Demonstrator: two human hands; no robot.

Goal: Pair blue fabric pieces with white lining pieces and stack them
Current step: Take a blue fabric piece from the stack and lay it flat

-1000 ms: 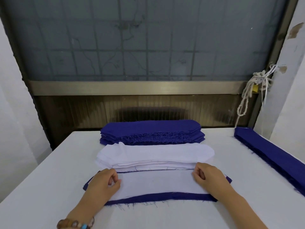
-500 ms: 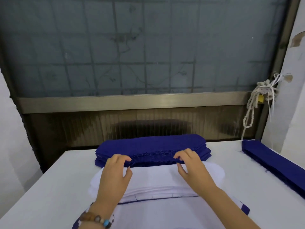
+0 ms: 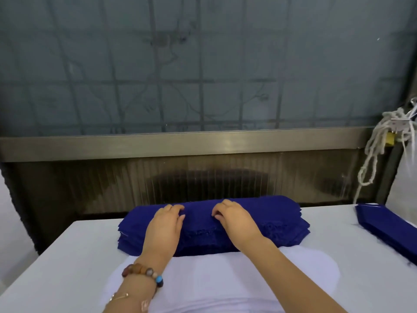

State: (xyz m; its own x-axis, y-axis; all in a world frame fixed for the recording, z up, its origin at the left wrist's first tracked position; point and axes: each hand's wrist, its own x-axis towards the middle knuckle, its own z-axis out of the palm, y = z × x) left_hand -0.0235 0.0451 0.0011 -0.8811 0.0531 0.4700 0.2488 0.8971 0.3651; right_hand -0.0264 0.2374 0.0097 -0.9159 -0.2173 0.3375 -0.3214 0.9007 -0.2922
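Observation:
A thick stack of blue fabric pieces [image 3: 279, 220] lies at the far side of the white table [image 3: 67, 263]. In front of it sits a stack of white lining pieces [image 3: 225, 279]. My left hand [image 3: 165, 224] rests on top of the blue stack, left of centre, fingers curled on the top piece. My right hand [image 3: 234, 216] rests on the stack's middle, fingertips bent down onto the cloth. Neither hand has lifted a piece. A bead bracelet is on my left wrist.
Another long pile of blue fabric [image 3: 388, 229] lies along the table's right edge. A dark window frame and ribbed panel [image 3: 203, 177] stand just behind the table. A bundle of white cord [image 3: 381, 141] hangs at the right.
Both hands left the paired piece near me, passed over the white lining stack and now rest on the blue stack. My head moved forward and the near paired piece is out of view.

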